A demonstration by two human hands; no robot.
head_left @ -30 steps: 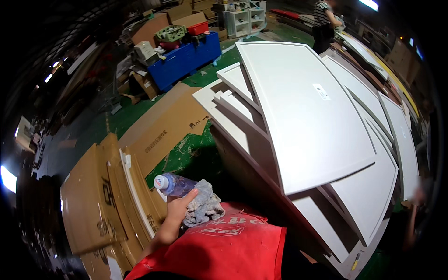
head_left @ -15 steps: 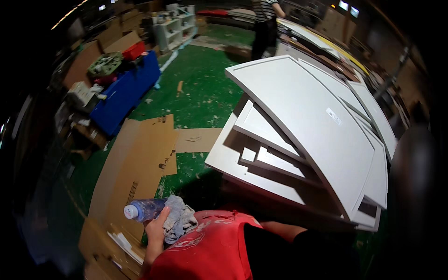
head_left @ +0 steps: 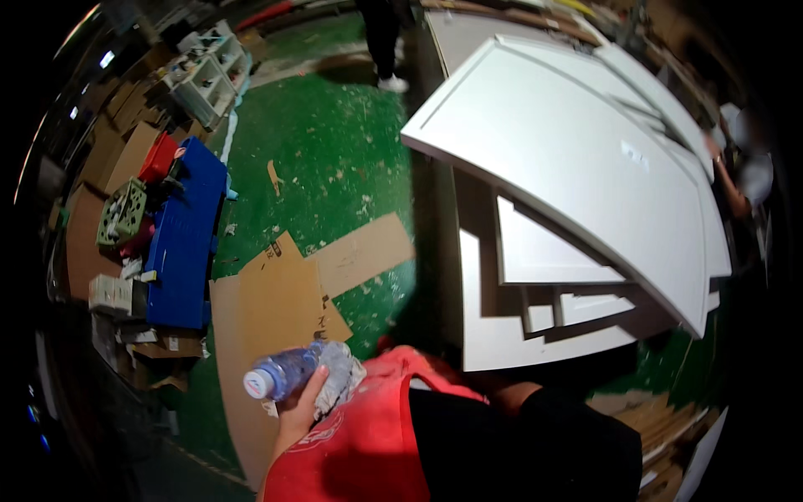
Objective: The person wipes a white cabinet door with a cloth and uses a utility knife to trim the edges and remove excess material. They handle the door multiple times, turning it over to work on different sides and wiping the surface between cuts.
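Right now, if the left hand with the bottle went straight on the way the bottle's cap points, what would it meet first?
Probably the flattened cardboard on the green floor. The left hand aims the plastic bottle up-left over it; the blue crate lies farther along. Depth is unclear.

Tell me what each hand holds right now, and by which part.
The left hand grips a clear plastic bottle around its body, with a grey rag bunched against it. The right hand is out of view.
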